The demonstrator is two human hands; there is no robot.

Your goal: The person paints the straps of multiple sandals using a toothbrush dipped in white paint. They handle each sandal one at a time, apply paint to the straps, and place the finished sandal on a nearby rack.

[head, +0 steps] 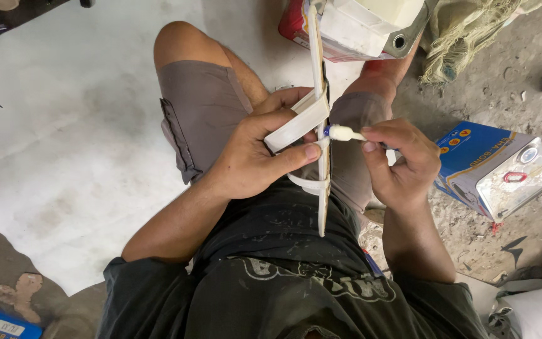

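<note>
My left hand (255,154) grips a flat sandal sole (321,81) held on edge over my lap, fingers wrapped around one of its white straps (296,125). A second white strap (305,184) loops out below my thumb. My right hand (403,160) pinches a small brush with a white glue-coated tip (344,133), and the tip touches the sole's edge where the upper strap meets it.
A blue-sided metal tin (494,166) lies on the gritty floor at right. A red and white tin (359,28) stands beyond my knees, with a burlap sack (465,37) beside it. A large white sheet (58,125) covers the floor at left.
</note>
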